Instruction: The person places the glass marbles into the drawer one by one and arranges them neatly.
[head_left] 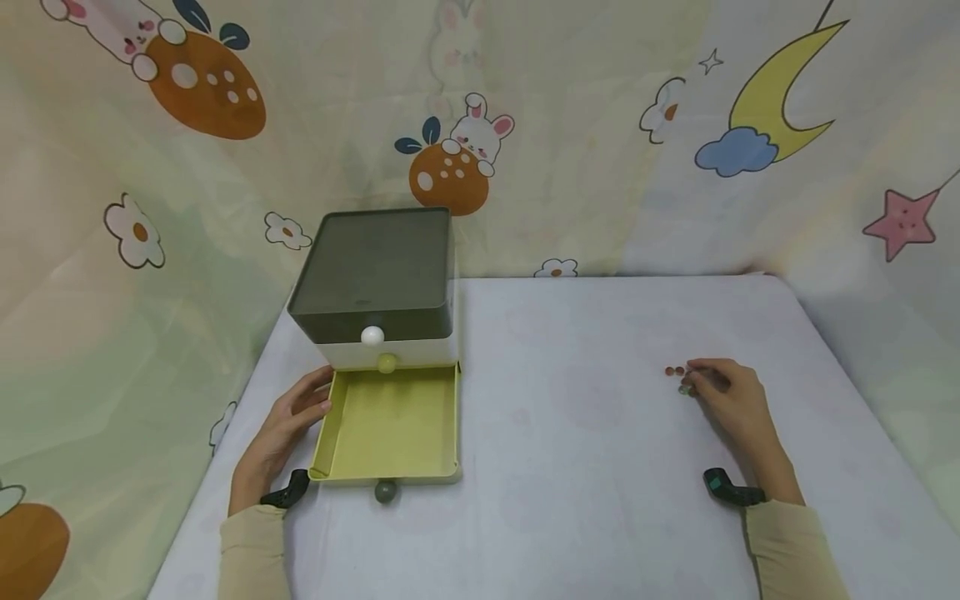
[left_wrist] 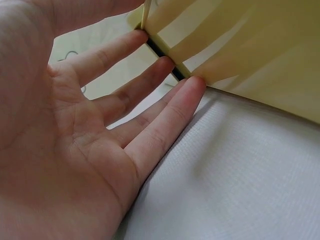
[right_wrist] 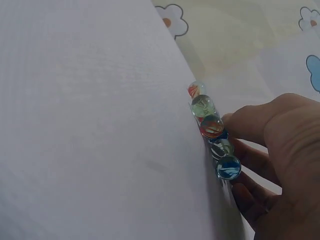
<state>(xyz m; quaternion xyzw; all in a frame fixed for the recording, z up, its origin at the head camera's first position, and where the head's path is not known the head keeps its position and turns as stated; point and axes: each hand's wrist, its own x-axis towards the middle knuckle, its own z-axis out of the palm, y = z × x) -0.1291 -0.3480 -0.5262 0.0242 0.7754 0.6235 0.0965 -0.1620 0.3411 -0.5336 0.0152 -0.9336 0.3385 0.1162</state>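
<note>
My left hand point(head_left: 288, 421) is beside the left wall of a pulled-out yellow-green drawer point(head_left: 393, 425), with fingers extended. In the left wrist view the fingertips point(left_wrist: 197, 85) touch the drawer's side near where it enters the cabinet. The drawer has a dark green knob point(head_left: 386, 492) and nothing shows inside it. On the right, my right hand point(head_left: 735, 404) has bent fingers at a small cluster of glass marbles point(right_wrist: 228, 167). Several marbles with blue, green and orange swirls show in the right wrist view. They partly hide the fingertips, so whether one is pinched cannot be told.
The drawer belongs to a small cabinet point(head_left: 375, 267) with a dark green top, standing at the back left of the table. Its white knob point(head_left: 372, 336) and yellow-green knob point(head_left: 387, 362) sit above the drawer. A white cloth point(head_left: 555, 467) covers the table. Printed fabric point(head_left: 577, 167) hangs behind.
</note>
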